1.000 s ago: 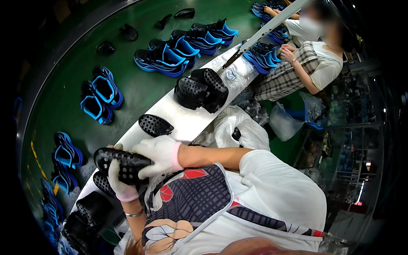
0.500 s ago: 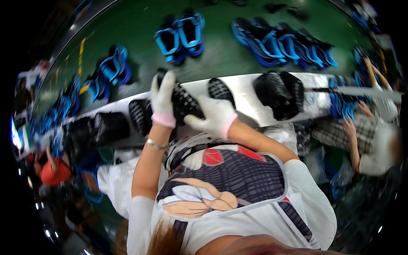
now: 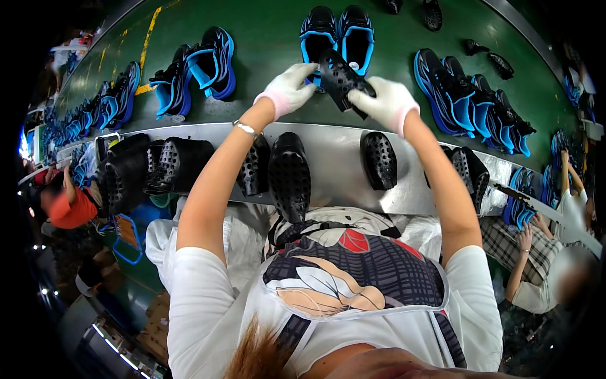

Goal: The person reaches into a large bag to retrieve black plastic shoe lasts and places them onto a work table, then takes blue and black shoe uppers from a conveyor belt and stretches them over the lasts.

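My right hand [image 3: 386,104], in a white glove, grips the lower end of a black perforated shoe tree [image 3: 341,77]. The shoe tree is tilted over the openings of a pair of black-and-blue sports shoes on the green belt. My left hand [image 3: 291,90], gloved too, has its fingers closed at the light-blue collar of the left shoe [image 3: 317,39]. The right shoe [image 3: 356,35] stands beside it, its heel partly behind the shoe tree. On the metal ledge in front of me lie two more shoe trees, a large one [image 3: 290,174] and a smaller one [image 3: 380,161].
More black shoe trees [image 3: 180,165] crowd the left of the metal ledge [image 3: 334,142]. Rows of shoes stand on the belt [image 3: 271,38], left [image 3: 211,63] and right [image 3: 435,88]. Loose black pieces [image 3: 432,14] lie at its far side. Co-workers sit at left [image 3: 72,205] and right [image 3: 536,271].
Both hands have moved from above the ledge out over the belt, carrying a shoe tree to the pair of shoes. My left hand has gone from the shoe tree to the left shoe's collar.
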Available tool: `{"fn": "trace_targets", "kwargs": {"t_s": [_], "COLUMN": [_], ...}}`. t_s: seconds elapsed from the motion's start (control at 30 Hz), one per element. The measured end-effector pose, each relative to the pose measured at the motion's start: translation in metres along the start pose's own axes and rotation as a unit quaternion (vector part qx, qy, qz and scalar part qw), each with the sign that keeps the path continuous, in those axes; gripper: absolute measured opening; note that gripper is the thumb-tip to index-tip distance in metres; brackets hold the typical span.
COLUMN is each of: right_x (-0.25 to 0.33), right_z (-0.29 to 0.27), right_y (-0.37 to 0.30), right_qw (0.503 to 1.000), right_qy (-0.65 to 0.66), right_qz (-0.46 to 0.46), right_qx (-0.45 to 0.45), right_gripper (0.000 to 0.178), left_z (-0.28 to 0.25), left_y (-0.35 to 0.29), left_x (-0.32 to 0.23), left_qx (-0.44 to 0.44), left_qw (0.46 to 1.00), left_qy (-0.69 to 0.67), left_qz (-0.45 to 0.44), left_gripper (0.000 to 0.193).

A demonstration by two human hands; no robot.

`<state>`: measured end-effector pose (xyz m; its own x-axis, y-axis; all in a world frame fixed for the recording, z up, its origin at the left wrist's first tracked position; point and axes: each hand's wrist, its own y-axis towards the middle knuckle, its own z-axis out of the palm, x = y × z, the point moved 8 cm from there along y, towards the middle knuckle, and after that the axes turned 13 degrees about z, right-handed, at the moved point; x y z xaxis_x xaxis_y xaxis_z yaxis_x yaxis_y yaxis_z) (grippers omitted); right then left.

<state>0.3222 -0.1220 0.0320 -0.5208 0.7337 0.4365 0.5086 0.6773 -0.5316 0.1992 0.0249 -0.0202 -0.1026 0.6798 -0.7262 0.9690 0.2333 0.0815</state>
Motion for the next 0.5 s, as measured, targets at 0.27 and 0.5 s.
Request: {"fn": "trace_targets", "kwargs": {"t_s": [0.27, 0.5], "right_x": [0.042, 0.086], "right_z": [-0.013, 0.034], "right_y": [0.11, 0.132], "right_qw": [0.983, 0.943], "right_qy": [-0.184, -0.326], "right_qz": [-0.012, 0.057], "right_qx": [-0.018, -0.031], "right_gripper": [0.062, 0.047], "left_z": [0.038, 0.053], "left_y": [0.035, 0.032], "left_x": [0.034, 0.029], "left_qx": [0.088, 0.189], "left_qw": [0.985, 0.968], "left_qy": [0.144, 0.149], "left_qz": [-0.019, -0.075], "left_gripper": [0.032, 0.033]}}
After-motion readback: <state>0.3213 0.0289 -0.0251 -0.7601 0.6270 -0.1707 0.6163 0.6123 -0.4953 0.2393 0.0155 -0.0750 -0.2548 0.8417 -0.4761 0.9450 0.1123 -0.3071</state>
